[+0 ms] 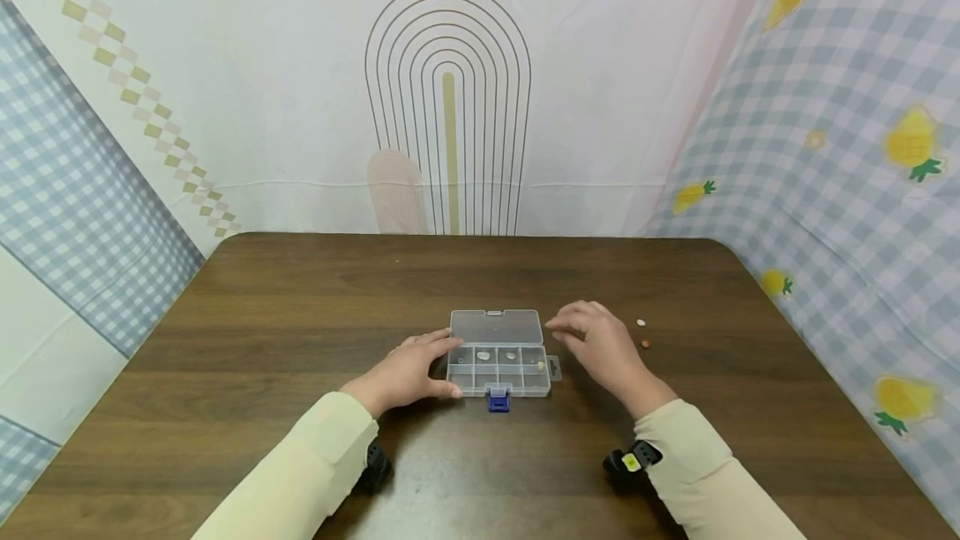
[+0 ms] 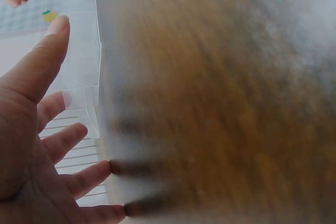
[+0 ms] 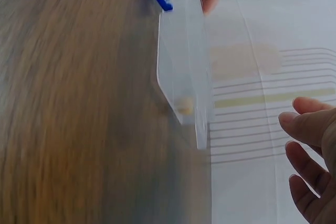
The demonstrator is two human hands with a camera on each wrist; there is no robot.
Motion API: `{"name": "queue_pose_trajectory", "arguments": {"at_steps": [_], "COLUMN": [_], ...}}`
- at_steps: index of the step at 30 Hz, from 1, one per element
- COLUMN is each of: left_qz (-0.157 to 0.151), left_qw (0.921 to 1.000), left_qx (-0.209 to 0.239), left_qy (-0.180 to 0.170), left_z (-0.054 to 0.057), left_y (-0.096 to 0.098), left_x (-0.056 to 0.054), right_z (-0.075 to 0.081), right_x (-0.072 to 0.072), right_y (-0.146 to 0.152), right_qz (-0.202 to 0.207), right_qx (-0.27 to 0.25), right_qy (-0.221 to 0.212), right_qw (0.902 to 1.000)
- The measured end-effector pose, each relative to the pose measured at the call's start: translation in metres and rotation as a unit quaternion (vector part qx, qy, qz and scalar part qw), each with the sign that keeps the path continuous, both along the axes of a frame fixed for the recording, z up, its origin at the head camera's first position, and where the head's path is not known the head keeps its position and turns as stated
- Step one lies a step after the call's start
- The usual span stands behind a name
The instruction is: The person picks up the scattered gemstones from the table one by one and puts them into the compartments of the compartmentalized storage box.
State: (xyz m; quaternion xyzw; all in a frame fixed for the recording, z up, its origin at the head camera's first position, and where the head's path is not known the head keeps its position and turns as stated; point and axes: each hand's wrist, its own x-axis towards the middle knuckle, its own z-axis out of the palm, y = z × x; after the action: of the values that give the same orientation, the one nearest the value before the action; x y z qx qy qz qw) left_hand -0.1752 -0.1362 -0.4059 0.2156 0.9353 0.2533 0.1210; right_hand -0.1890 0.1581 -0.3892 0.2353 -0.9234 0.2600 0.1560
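Observation:
A clear plastic compartment box (image 1: 498, 386) lies on the table with its lid (image 1: 495, 327) folded back and a blue latch (image 1: 498, 400) at the front. Small pale pieces sit in back-row compartments, among them a white piece (image 1: 483, 355) and a yellow piece (image 1: 541, 366). My left hand (image 1: 405, 369) rests against the box's left end, its fingers spread and fairly straight. Just right of the lid, my right hand (image 1: 600, 344) hovers with thumb and forefinger close together and the other fingers loosely bent. Nothing shows plainly between its fingertips in the right wrist view.
A small white piece (image 1: 641, 322) and a reddish-brown piece (image 1: 645, 344) lie on the wooden table (image 1: 300, 290) beyond my right hand. A clear hanging tab (image 1: 554, 368) juts from the box's right end. Patterned cloth (image 1: 600, 65) hangs behind the table.

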Motion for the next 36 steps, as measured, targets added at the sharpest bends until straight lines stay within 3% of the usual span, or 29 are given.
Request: {"name": "queue_pose_trajectory", "arguments": {"at_steps": [11, 16, 25, 36], "left_qz": [0.002, 0.003, 0.006, -0.003], "left_qw": [1.0000, 1.0000, 1.0000, 1.0000], "left_qx": [0.003, 0.002, -0.003, -0.007], "left_qy": [-0.003, -0.001, 0.000, 0.000], "left_z": [-0.002, -0.002, -0.003, -0.002], "left_y": [-0.001, -0.001, -0.002, -0.002], "left_x": [0.000, -0.001, -0.001, -0.002], "right_z": [-0.004, -0.007, -0.009, -0.014], "right_x": [0.001, 0.000, 0.002, 0.000], "right_y": [-0.027, -0.039, -0.061, -0.080], "right_qz": [0.016, 0.028, 0.049, 0.063], "right_qx": [-0.040, -0.045, -0.062, -0.071], "right_qy": [-0.031, -0.025, -0.076, -0.104], "right_qw": [0.9986, 0.9983, 0.9940, 0.9901]}}
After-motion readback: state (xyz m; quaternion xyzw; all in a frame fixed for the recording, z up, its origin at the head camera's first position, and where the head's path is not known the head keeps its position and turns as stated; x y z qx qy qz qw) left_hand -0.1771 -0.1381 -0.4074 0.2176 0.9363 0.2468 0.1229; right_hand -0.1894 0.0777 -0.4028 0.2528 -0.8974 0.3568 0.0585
